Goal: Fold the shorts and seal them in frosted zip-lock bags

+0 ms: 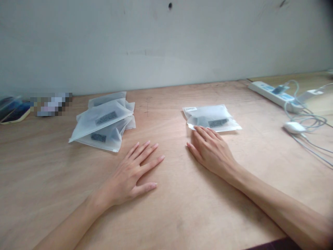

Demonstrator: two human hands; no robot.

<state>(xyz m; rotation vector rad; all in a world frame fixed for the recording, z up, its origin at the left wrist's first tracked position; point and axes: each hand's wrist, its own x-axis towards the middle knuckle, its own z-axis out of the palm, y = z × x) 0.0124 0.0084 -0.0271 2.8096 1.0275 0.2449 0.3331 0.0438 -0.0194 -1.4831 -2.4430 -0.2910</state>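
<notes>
Palm down on the wooden table (171, 215), my left hand (127, 175) lies with its fingers spread and nothing in it. Just beyond it is a loose pile of frosted plastic zip bags (104, 113) with black printed labels, overlapping at angles. My right hand (212, 151) rests flat on the right, fingers stretched forward and the thumb apart. Its fingertips reach the near edge of a frosted zip bag (212, 116); whether they press on it I cannot tell. That bag has a white sticker at its far left corner and something dark inside.
A white power strip (275, 96) with plugs lies at the back right. Nearer are a white charger (294, 127) and looped cables (316, 121). At the far left sits a phone (15, 113) beside a blurred-out item (53, 104). A pale wall (156, 45) bounds the back.
</notes>
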